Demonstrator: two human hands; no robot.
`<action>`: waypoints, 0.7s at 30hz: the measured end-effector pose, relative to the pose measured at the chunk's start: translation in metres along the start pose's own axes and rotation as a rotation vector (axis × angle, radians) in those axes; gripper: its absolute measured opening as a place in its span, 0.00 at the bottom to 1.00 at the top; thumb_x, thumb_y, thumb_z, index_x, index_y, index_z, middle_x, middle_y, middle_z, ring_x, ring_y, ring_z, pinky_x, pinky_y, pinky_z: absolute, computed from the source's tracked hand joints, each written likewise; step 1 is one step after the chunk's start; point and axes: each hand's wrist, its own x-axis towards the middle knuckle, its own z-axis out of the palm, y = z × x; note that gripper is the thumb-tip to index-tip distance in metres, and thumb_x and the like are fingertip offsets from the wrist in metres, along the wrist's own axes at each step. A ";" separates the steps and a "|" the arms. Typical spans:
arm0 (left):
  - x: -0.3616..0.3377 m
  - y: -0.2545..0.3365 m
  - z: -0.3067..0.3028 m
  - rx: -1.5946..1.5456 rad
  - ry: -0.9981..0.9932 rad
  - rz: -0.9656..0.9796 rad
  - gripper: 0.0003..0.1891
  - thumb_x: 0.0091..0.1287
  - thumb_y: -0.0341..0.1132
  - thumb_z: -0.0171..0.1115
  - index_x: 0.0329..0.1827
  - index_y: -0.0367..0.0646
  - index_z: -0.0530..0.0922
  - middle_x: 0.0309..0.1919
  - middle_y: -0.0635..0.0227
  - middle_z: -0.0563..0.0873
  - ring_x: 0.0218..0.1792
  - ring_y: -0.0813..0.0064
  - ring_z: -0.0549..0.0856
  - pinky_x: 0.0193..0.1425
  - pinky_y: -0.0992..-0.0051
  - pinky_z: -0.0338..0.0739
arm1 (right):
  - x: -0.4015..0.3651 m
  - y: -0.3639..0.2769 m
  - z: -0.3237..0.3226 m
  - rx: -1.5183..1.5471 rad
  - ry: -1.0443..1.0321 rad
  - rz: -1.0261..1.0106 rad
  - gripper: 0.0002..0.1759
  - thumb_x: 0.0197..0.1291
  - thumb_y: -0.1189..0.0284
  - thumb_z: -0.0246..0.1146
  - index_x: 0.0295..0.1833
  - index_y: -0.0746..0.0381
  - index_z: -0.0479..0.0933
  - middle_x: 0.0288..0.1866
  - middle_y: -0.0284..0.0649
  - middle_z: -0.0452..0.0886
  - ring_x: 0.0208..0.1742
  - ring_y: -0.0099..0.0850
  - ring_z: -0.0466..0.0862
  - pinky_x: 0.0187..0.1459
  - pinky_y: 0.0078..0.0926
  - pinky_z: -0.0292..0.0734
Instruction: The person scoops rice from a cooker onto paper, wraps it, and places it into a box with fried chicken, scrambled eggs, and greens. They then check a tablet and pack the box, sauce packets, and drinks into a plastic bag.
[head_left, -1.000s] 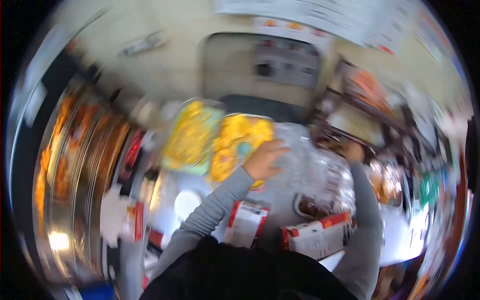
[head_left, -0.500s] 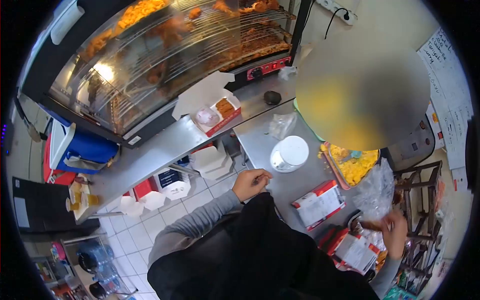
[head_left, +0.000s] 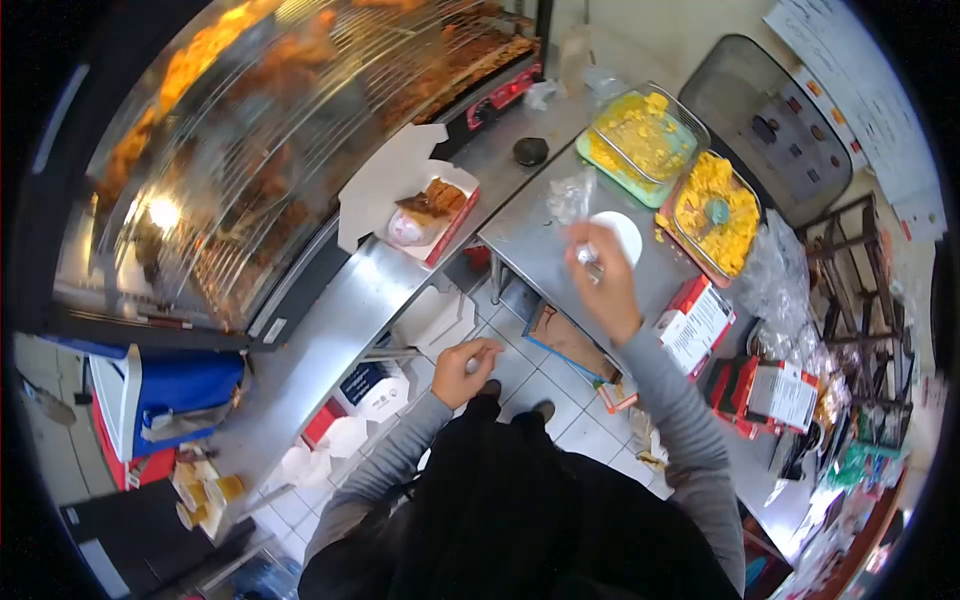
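Note:
My left hand (head_left: 465,372) hangs over the floor gap in front of the counter, its fingers curled; a small pale spot shows in it, too small to name. My right hand (head_left: 606,290) is raised over the steel table, before the white tub (head_left: 622,232), and partly covers it. Its fingers are smeared by motion, with something shiny by them that may be the tub's side. To the left, an open red-and-white food box (head_left: 452,228) holds a fried piece (head_left: 443,193), a dark brown piece (head_left: 425,206) and a wrapped pale ball (head_left: 406,228).
A heated glass cabinet (head_left: 300,120) with fried food stands behind the steel counter (head_left: 365,290). Two trays of yellow food, a green tray (head_left: 625,170) and an orange-rimmed tray (head_left: 688,250), sit at the back of the table. Red-and-white boxes (head_left: 695,325) stand to the right.
My right hand has swung from the boxes at the right to the white tub. The view has shifted. A dark brown piece now shows in the open box. My left hand stays curled.

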 end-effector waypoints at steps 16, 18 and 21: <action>-0.166 -0.166 0.309 0.581 -1.382 -0.042 0.22 0.57 0.30 0.61 0.54 0.43 0.65 0.48 0.52 0.76 0.46 0.61 0.79 0.47 0.67 0.76 | -0.751 -0.066 -0.021 -0.281 0.044 1.981 0.38 0.58 0.42 0.48 0.69 0.53 0.60 0.67 0.56 0.61 0.68 0.56 0.57 0.63 0.63 0.46; -0.197 -0.135 0.380 0.502 -1.475 0.037 0.26 0.57 0.28 0.61 0.57 0.44 0.62 0.50 0.51 0.74 0.48 0.61 0.78 0.48 0.67 0.76 | -0.795 -0.090 -0.029 -0.148 0.242 2.050 0.37 0.58 0.44 0.49 0.68 0.54 0.62 0.66 0.55 0.62 0.67 0.54 0.59 0.62 0.60 0.48; -0.252 -0.080 0.477 0.333 -1.522 0.090 0.32 0.56 0.25 0.61 0.62 0.45 0.57 0.53 0.49 0.71 0.50 0.62 0.76 0.48 0.67 0.76 | -0.849 -0.113 -0.054 -0.020 0.537 2.096 0.35 0.58 0.47 0.50 0.66 0.55 0.63 0.63 0.54 0.64 0.64 0.52 0.61 0.60 0.57 0.51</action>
